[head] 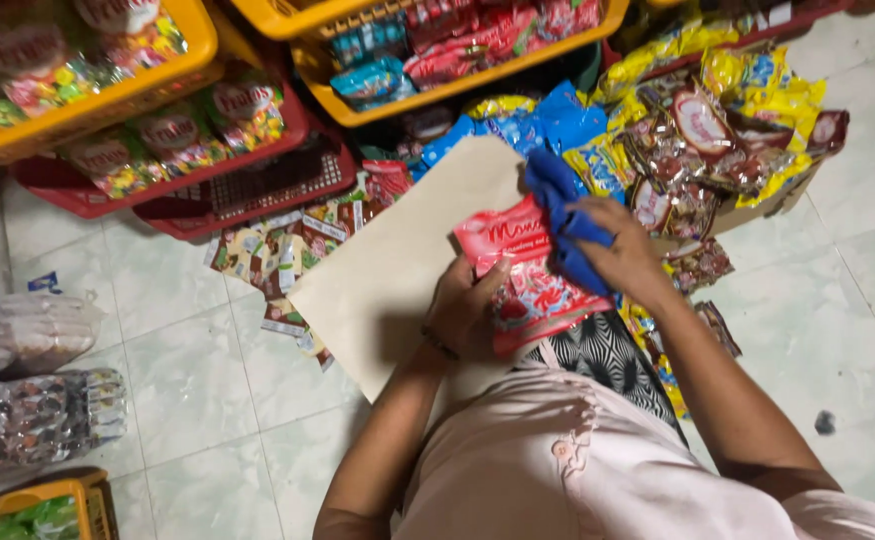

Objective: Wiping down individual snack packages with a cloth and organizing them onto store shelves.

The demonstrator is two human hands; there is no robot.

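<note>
Nearest the lens: pale pink shirt point(557, 470), with black-and-white patterned fabric point(607, 360) just beyond it. Left hand point(462, 315) closed on the lower left edge of a red snack packet point(527, 275), fingers curled round its side. Right hand point(622, 250) gripping a bunched blue cloth point(562, 215), pressed against the packet's upper right part. Packet held over a large beige cardboard sheet point(397, 270) lying tilted across the pale green tiled floor point(187, 370). Under the sheet's left edge, a scatter of small sachets point(277, 250). Beyond the hands, blue packets point(542, 115) and a heap of yellow and brown snack packets point(717, 130), touching one another. Along the top, yellow plastic baskets point(157, 85) filled with colourful sweet bags, stacked over red baskets point(257, 185); another yellow basket point(457, 85) with red and blue packets inside. At far left, clear-wrapped bundles point(27, 385) on the floor, well apart from the hands, and a yellow crate corner point(67, 492) just below them.
</note>
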